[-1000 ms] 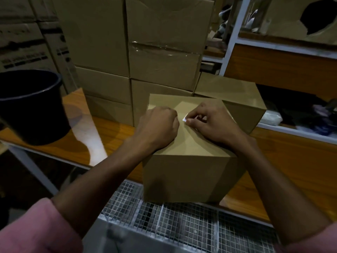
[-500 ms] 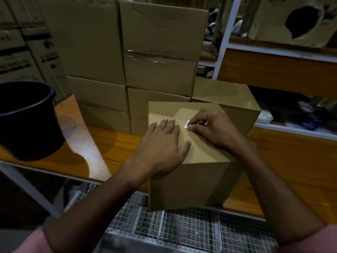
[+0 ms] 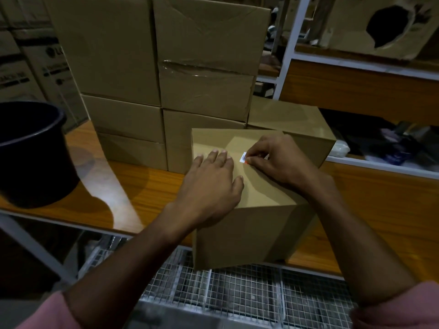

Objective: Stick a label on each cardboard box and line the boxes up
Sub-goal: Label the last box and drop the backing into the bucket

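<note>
A black bucket stands on the wooden table, well to the left of the box. Between bucket and box, a bright patch of light lies across the table top. Behind the box and to its left, a stack of cartons rises in two columns, touching one another.

The box stands at the table's near edge, turned so that one corner points toward the person; its near bottom corner overhangs a wire grid below. The left hand rests flat on the left part of the box's top, fingers straight and close together, thumb out to the side. Just right of its fingertips lies the label, a small white slip with dark print and an orange edge, on the box's top near the middle. The right hand is bent over it, thumb and forefinger pinching the label's right end against the cardboard; the other fingers are curled.

Another carton sits right behind the box, touching it. Right of the box, a white-framed shelf holds dark, unclear things.
</note>
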